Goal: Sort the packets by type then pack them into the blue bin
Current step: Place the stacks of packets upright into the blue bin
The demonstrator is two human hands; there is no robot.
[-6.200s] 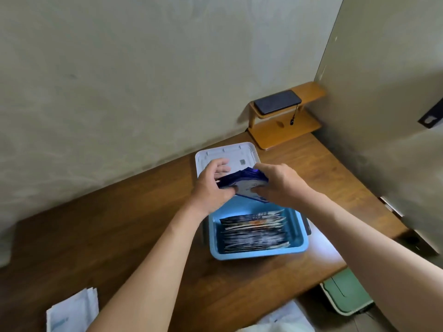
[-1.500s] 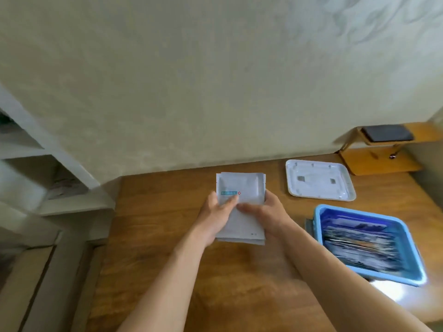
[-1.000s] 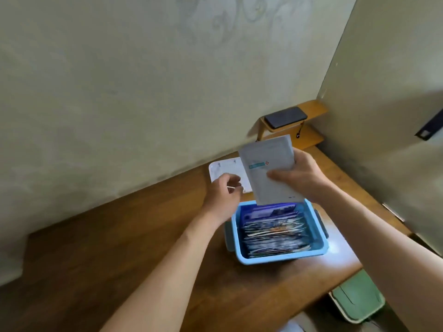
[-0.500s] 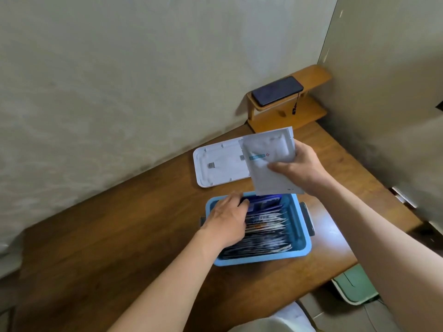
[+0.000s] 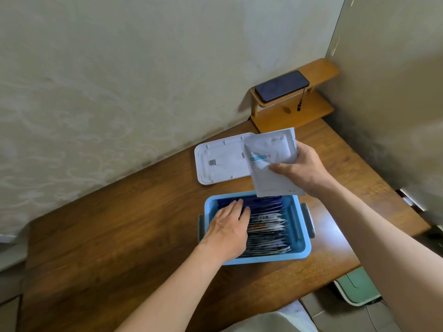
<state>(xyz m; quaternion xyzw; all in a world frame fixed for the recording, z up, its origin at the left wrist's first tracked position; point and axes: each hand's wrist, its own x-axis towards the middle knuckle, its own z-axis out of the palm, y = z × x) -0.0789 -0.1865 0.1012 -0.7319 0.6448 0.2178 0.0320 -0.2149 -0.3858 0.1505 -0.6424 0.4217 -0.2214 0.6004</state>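
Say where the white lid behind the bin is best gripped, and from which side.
Probably the left short edge of the lid, approached from the left. It lies flat on the table, inner side up, with a raised rim there to pinch. Its right end is covered by the white packet in the right hand.

The light around me is soft and fairly dim, coming from the right, where a bright white glare sits on the wooden desk just past the blue bin. My left hand throws a faint shadow over the packets beneath it, and the small shelf in the far corner casts a dark patch on the wall to its left. The wide lens bends the desk edges and walls toward the borders, and the picture is slightly soft overall, more so near the edges.
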